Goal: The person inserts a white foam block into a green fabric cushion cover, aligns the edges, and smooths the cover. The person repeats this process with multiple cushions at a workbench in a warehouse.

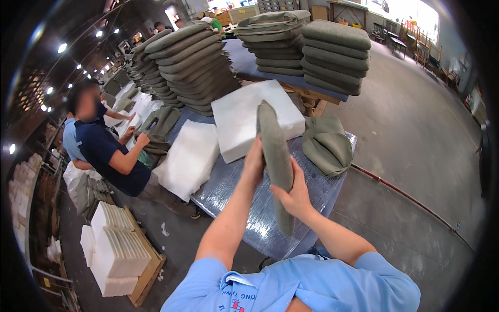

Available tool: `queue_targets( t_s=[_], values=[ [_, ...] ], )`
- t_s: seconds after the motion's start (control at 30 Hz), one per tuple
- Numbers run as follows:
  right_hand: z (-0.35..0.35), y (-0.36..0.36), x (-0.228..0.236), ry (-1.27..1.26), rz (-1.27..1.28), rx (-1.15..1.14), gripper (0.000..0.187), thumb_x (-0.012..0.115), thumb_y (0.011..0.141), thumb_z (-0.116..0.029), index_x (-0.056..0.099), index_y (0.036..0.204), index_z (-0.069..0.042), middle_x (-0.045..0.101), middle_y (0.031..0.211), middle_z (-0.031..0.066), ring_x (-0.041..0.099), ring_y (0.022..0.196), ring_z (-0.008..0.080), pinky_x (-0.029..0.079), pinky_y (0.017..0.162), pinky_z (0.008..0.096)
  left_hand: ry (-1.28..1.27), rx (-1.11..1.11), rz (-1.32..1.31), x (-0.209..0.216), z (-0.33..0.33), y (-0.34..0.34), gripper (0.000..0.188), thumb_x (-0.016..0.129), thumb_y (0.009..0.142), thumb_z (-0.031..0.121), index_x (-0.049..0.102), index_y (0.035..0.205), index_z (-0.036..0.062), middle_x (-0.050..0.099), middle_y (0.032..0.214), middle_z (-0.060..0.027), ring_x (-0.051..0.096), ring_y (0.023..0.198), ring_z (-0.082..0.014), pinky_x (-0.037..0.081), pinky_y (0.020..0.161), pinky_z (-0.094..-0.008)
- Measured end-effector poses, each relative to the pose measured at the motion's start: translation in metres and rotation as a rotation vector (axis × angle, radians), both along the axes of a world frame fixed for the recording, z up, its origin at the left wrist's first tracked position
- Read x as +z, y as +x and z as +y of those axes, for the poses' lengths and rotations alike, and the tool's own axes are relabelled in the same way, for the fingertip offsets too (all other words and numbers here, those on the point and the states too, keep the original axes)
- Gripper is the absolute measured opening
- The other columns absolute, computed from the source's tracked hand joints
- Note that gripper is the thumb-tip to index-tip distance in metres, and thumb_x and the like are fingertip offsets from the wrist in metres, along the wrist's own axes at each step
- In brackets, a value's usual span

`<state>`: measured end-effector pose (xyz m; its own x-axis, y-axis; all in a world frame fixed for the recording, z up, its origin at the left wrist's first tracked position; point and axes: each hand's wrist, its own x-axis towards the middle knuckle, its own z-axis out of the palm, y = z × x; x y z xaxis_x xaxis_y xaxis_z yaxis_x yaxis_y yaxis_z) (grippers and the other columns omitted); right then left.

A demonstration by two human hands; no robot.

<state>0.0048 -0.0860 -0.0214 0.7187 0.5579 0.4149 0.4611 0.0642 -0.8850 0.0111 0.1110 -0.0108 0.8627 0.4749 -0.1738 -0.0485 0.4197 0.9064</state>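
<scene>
A grey-green seat cushion (pixel 276 156) is held up on edge between my hands, above the near part of the table. My left hand (pixel 254 162) presses on its left side, with the fingers partly hidden behind it. On the other side my right hand (pixel 294 191) grips the lower half, thumb toward me. Just beyond the cushion lies a thick stack of white padding sheets (pixel 236 117). To its left is a loose white padding piece (pixel 191 156). A folded grey-green cushion cover (pixel 327 146) rests on the table's right side.
The table (pixel 236 200) has a shiny plastic-wrapped top. Tall stacks of grey-green cushions (pixel 195 65) (pixel 337 54) stand at its far side. A co-worker (pixel 112 138) handles fabric at the left. White foam blocks (pixel 117 249) sit on a pallet, lower left. A red hose (pixel 397 187) crosses the floor.
</scene>
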Motion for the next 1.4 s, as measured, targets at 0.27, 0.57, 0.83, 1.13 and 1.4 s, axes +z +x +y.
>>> queue_targets(
  t_s=[0.27,0.57,0.83,1.13,1.4],
  values=[
    [0.079,0.095,0.028,0.010,0.028,-0.286,0.090,0.069,0.098,-0.034,0.019,0.162,0.003,0.036,0.154,0.0303,0.045,0.140,0.0436,0.038,0.118,0.0472,0.582,-0.056,0.060,-0.060,-0.087,-0.114,0.091,0.073,0.097,0.032,0.022,0.166,0.0014,0.037,0.164,-0.0182,0.038,0.151,-0.0283,0.033,0.123,-0.0401],
    [0.114,0.140,0.016,-0.066,0.008,-0.203,0.093,0.063,0.102,-0.037,0.008,0.166,0.000,0.031,0.159,0.0312,0.036,0.147,0.0436,0.032,0.122,0.0458,0.897,0.207,0.246,-0.052,-0.072,-0.085,0.087,0.079,0.084,0.021,0.037,0.158,0.0035,0.061,0.140,-0.0219,0.062,0.129,-0.0345,0.050,0.106,-0.0420],
    [0.103,0.138,-0.009,-0.142,0.227,-0.067,0.101,0.072,0.098,-0.029,0.004,0.168,-0.001,0.030,0.165,0.0238,0.037,0.150,0.0322,0.034,0.122,0.0390,0.864,0.234,0.176,-0.056,-0.057,-0.058,0.079,0.077,0.083,0.021,0.043,0.153,0.0097,0.064,0.138,-0.0178,0.064,0.126,-0.0340,0.052,0.102,-0.0423],
    [0.077,0.118,-0.005,-0.087,0.401,-0.050,0.082,0.058,0.104,-0.046,0.024,0.167,-0.006,0.038,0.162,0.0207,0.035,0.152,0.0309,0.030,0.124,0.0380,0.771,0.279,0.313,0.002,-0.088,-0.062,0.065,0.077,0.078,0.015,0.058,0.139,0.0029,0.067,0.129,-0.0198,0.067,0.120,-0.0347,0.052,0.100,-0.0420],
    [0.084,0.049,-0.031,0.172,0.708,0.070,0.061,0.035,0.115,-0.044,0.031,0.166,-0.011,0.035,0.168,0.0064,0.035,0.151,0.0194,0.028,0.123,0.0322,0.837,0.388,0.146,-0.029,-0.117,-0.112,0.088,0.079,0.082,0.016,0.036,0.157,0.0000,0.055,0.144,-0.0262,0.059,0.131,-0.0357,0.048,0.109,-0.0417]
  ],
)
